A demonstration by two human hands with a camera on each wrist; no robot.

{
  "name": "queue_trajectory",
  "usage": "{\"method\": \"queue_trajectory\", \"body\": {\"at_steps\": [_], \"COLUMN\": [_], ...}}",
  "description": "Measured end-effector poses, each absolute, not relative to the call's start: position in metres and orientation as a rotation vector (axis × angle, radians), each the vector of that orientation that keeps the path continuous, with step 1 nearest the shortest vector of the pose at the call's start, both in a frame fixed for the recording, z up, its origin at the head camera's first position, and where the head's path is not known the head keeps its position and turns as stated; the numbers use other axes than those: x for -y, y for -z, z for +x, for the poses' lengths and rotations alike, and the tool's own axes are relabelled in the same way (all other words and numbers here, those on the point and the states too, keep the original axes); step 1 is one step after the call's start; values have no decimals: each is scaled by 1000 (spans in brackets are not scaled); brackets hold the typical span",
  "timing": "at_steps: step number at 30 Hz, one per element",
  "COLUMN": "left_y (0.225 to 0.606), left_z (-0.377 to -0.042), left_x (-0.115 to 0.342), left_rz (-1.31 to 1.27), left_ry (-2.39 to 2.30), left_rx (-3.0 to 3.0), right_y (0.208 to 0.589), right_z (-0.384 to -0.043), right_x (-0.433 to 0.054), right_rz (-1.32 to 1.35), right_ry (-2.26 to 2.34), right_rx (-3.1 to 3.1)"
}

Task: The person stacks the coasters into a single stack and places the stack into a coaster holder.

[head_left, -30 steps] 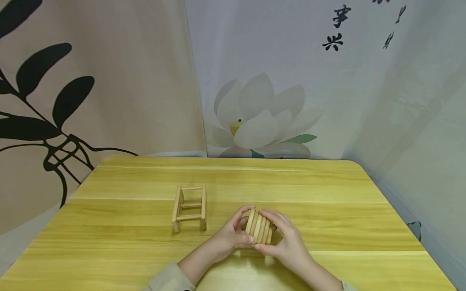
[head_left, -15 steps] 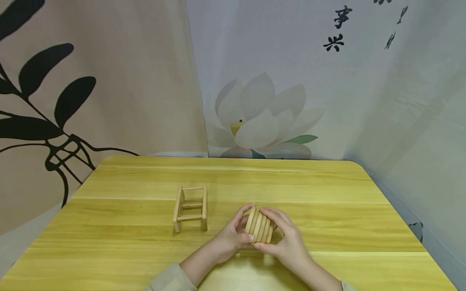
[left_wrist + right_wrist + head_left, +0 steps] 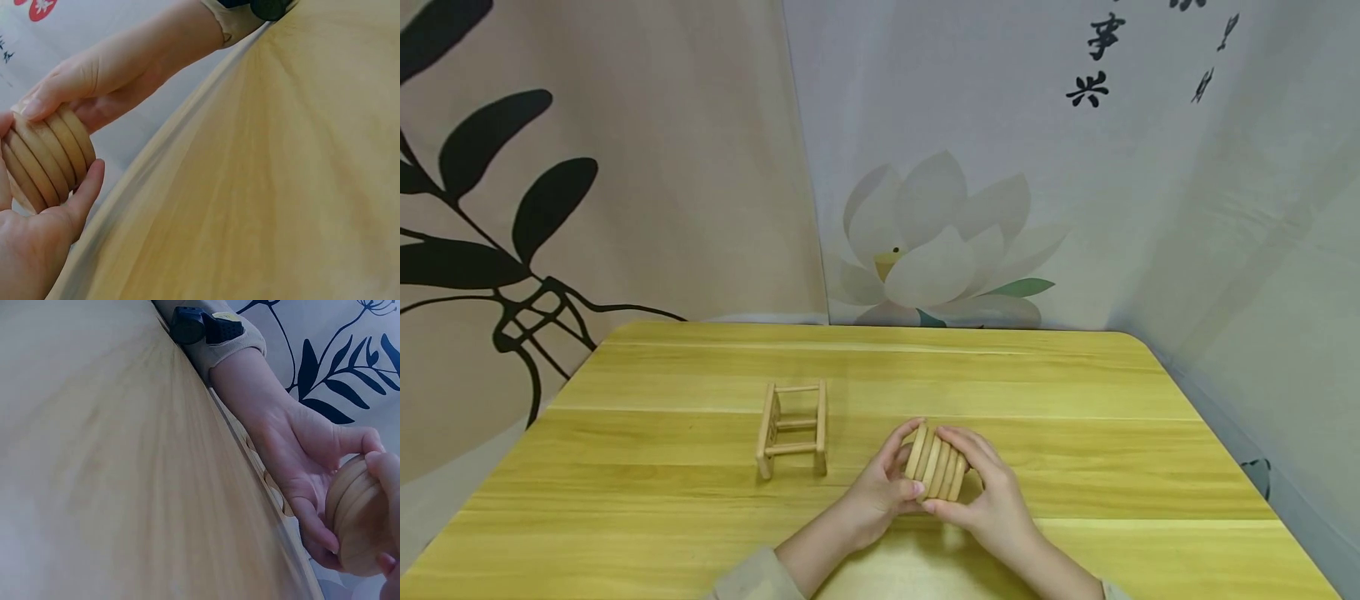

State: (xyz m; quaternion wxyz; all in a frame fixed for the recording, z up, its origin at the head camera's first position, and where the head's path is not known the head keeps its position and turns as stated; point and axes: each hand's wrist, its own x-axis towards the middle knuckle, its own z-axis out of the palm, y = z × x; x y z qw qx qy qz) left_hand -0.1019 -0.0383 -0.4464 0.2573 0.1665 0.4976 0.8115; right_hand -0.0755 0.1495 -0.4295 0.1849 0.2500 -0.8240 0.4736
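Observation:
Both hands hold one stack of several round wooden discs [image 3: 937,465] above the front middle of the table. My left hand [image 3: 880,493] grips the stack from the left, its thumb on the near edge and its fingers round the far side. From the right, my right hand [image 3: 988,492] holds the other end between thumb and fingers. In the left wrist view the discs [image 3: 47,156] lie face to face, slightly fanned. The right wrist view shows the broad flat face of an end disc [image 3: 365,519]. To the left of the hands stands a small wooden rack [image 3: 793,448].
The wooden table [image 3: 625,500] reaches back to a cloth backdrop [image 3: 715,208] printed with leaves, a lotus and black characters. Cloth also hangs along the right side. The rack's bars leave open gaps between its two side pieces.
The stack has shifted very slightly in the hands, its right end now tipped a little further right. The rack has stayed in place on the table.

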Motion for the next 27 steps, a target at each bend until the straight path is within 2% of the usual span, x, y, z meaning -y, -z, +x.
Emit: {"method": "queue_trajectory", "body": {"at_steps": [27], "left_y": [447], "left_z": [-96], "left_x": [36], "left_rz": [389], "left_ry": [-2293], "left_rx": [-1313], "right_y": [428], "right_z": [-74], "right_x": [-148], "right_rz": [728], "right_ry": [-1355], "right_rx": [2380]}}
